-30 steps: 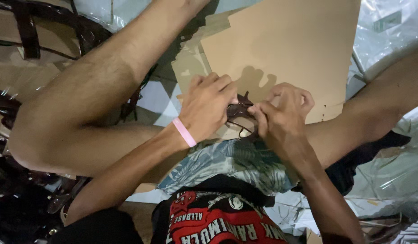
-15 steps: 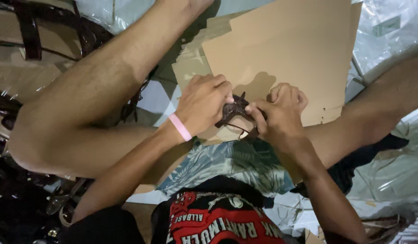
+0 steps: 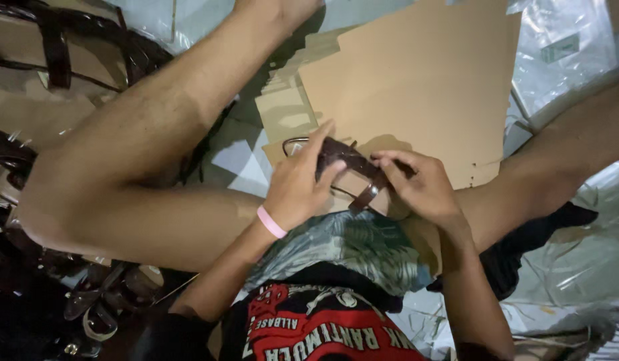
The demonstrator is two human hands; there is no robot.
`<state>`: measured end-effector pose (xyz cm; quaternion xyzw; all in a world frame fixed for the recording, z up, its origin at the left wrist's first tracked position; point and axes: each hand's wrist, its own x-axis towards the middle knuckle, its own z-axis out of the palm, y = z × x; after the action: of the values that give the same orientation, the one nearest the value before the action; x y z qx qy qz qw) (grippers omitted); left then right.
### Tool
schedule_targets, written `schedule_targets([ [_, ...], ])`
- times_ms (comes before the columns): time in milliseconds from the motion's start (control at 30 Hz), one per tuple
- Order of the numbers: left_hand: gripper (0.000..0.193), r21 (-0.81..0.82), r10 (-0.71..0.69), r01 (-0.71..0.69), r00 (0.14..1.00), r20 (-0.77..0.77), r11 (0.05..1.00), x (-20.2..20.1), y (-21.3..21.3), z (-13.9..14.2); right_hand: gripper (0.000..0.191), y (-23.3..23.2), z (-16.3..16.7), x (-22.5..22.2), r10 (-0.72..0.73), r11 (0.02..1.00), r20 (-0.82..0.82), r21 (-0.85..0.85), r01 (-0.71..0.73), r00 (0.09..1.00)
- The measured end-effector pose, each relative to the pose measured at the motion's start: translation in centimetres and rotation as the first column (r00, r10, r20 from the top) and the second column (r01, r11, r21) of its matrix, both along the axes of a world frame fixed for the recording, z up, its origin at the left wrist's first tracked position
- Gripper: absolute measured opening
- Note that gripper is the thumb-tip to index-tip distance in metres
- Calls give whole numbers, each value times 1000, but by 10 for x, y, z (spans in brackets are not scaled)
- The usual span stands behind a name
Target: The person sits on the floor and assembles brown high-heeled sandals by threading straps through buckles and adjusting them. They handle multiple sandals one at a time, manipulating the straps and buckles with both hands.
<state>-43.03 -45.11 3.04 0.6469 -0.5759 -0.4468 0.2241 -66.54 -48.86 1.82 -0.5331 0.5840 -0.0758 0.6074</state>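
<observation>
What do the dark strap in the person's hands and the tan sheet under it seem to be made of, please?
Dark strap: probably leather or imitation leather, dark brown with a slight sheen; which one is unclear. Tan sheet: cardboard, matte and flat, with cut edges.

My left hand (image 3: 297,189) covers the near end of the dark brown strap (image 3: 349,164); my right hand (image 3: 420,187) hides its other end, so I cannot tell how it fastens; the thin wire loop (image 3: 289,142) vanishes under my palm; the dark sandals (image 3: 89,307) at lower left blur into shadow; the cardboard sheet (image 3: 423,73) runs past the top edge.
</observation>
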Motion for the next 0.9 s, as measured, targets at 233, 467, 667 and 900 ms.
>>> schedule_targets([
  [233, 46, 19, 127, -134, 871, -474, 991, -16, 6, -15, 25, 9, -11, -6, 1, 999, 87, -34, 2, 996],
  [467, 65, 194, 145, -25, 759, -635, 981, -11, -4, -12, 16, 30, -17, -11, -135, 986, 131, -85, 147, 982],
  [667, 60, 173, 87, 33, 763, -640, 984, -11, -19, -6, 13, 35, -6, -7, -229, 957, 133, -151, 248, 964],
  [900, 53, 127, 91, -4, 721, -687, 992, -18, -19, -14, 20, 38, 1, -7, -213, 934, 209, -245, 262, 954],
])
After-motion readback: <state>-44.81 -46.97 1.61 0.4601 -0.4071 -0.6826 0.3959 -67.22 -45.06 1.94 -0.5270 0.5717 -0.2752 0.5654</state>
